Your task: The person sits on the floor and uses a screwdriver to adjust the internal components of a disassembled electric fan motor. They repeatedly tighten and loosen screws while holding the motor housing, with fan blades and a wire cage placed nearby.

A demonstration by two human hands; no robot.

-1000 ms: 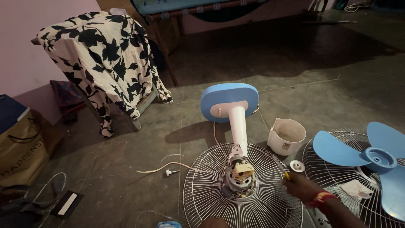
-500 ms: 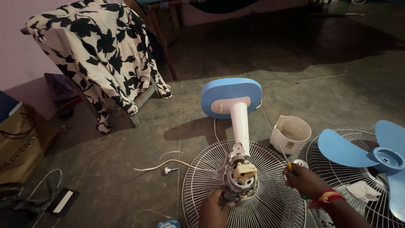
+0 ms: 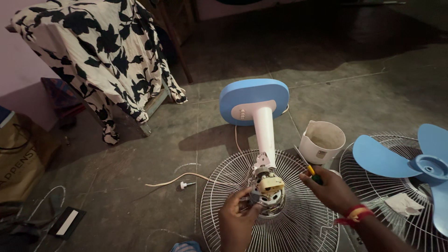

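Table fan lies dismantled on the concrete floor (image 3: 140, 186), blue base (image 3: 254, 100) tipped up, white stem (image 3: 264, 135) running down toward the viewer. Exposed fan motor (image 3: 267, 190) sits at the centre of the rear wire guard (image 3: 219, 186), just below the end of that stem.

Left hand (image 3: 237, 219) reaches up to the motor's left side, fingers curled and closed on the housing, steadying it. Right hand (image 3: 332, 190) is right of the motor and apart from it, closed in a fist round a screwdriver (image 3: 308, 165) with a yellow-and-green handle; the shaft points up and away, toward the white plastic tub (image 3: 322, 141).

Right of the motor, the second wire guard (image 3: 373, 186) lies flat with the blue fan blade (image 3: 410, 163) on it.

Judged step: motor held ready, tool not yet applied. Next move would call for swinging the tip round and down to a fastener on the motor, left grip kept firm. No screw heads can be made out.
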